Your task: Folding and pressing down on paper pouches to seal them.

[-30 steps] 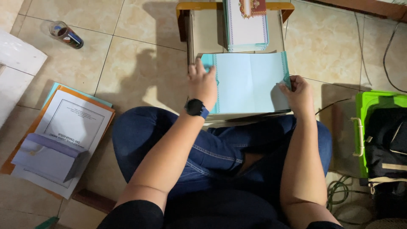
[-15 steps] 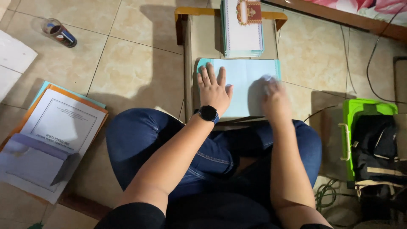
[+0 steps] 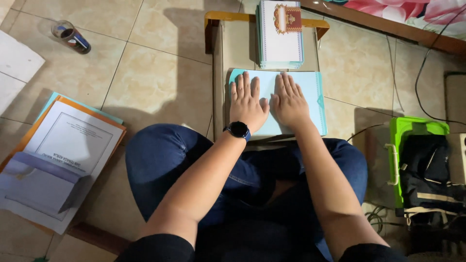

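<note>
Hands side by side, left hand [image 3: 248, 103], right hand [image 3: 289, 101], fingers spread flat atop light-blue sheet [image 3: 310, 104]

A round black smartwatch screen [image 3: 238, 130] sits on the left wrist, dark and unlit, just below the light blue folded paper sheet [image 3: 310, 99] that serves as landmark here. Above that sheet, touching its upper edge, stands a stack of white rectangular cards with teal edges [image 3: 279, 39]; a red and gold ornamental label [image 3: 287, 18] marks the top card near its far end. Far left of the sheet, on the floor tiles, lies a white printed cover page with a thin rectangular border [image 3: 68, 143] on orange and teal folders.
</note>
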